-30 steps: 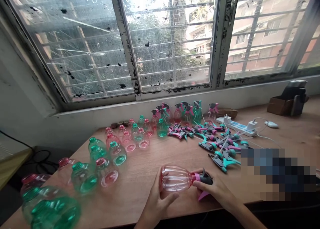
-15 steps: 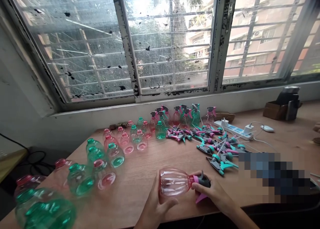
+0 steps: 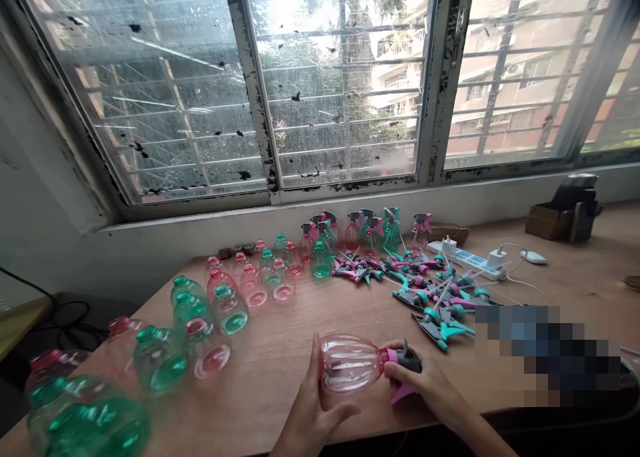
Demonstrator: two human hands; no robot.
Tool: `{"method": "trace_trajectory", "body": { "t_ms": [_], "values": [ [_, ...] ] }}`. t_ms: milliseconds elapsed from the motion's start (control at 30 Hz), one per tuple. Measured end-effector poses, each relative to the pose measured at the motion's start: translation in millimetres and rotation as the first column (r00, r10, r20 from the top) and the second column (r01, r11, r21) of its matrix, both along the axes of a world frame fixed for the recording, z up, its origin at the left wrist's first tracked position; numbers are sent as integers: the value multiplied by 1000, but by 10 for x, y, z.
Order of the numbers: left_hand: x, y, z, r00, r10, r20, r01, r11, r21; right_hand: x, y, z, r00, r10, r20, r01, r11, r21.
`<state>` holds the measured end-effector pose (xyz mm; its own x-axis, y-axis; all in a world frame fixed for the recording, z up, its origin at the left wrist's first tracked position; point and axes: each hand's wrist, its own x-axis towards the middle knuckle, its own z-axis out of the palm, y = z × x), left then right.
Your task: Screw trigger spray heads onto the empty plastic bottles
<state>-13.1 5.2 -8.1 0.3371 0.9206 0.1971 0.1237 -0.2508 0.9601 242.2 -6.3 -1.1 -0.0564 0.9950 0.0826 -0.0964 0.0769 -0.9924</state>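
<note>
A barred window [image 3: 345, 97] fills the far side, above my wooden table [image 3: 280, 330]. Across the left stand uncapped green and pink bottles [image 3: 163, 370]; at the far middle are bottles with sprayers fitted [image 3: 391, 237]. Right of centre lies a heap of loose sprayers [image 3: 435, 325], and beyond it a white power strip [image 3: 473, 260] carries 2 plugs. At the near middle, my left hand [image 3: 315, 404] is spread, palm at the base of a clear pink bottle [image 3: 350, 364], thumb well apart from it. The bottle lies sideways, neck to the right. My right hand [image 3: 433, 384] is clamped on its grey-and-pink spray head [image 3: 412, 362], at the neck.
</note>
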Motion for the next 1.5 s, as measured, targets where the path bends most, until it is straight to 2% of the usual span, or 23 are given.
{"method": "trace_trajectory", "body": {
  "t_ms": [167, 367, 433, 533, 633, 767, 967, 1167, 1333, 1500],
  "values": [
    [-22, -6, -49, 999, -14, 38, 16, 999, -46, -17, -13, 46, 996, -36, 88, 35, 999, 7],
    [-28, 27, -114, 999, 53, 4, -53, 989, 141, -39, -12, 85, 999, -13, 31, 13, 1000, -23],
    [-30, 32, -155, 999, 40, -3, -39, 986, 162, -45, -23, 99, 1000, -14, 3, 14, 1000, -26],
    [-44, 49, -200, 1000, -3, -16, 5, 992, 130, -53, -37, 113, 1000, -13, -16, 12, 999, -41],
    [-60, 72, -196, 1000, -19, -21, 20, 999, 34, -58, -35, 106, 1000, -11, -13, 10, 1000, -25],
    [-50, 42, -101, 999, 8, -34, -8, 1000, -19, -50, -11, 69, 999, -17, -30, 17, 1000, -9],
    [-4, -62, 35, 1000, -17, -22, 18, 999, 30, -31, -9, 59, 1000, -10, -19, 10, 1000, -30],
    [-5, -39, 101, 996, -60, 67, 67, 991, -116, -42, -36, 123, 999, -35, 29, 36, 999, -36],
    [-14, 8, 57, 996, -44, 72, 49, 996, -72, -38, -31, 113, 999, -27, -27, 26, 999, -37],
    [-25, 15, -18, 995, -78, 68, 81, 996, -27, -35, -24, 95, 999, -29, -39, 27, 999, -38]
  ]
}}
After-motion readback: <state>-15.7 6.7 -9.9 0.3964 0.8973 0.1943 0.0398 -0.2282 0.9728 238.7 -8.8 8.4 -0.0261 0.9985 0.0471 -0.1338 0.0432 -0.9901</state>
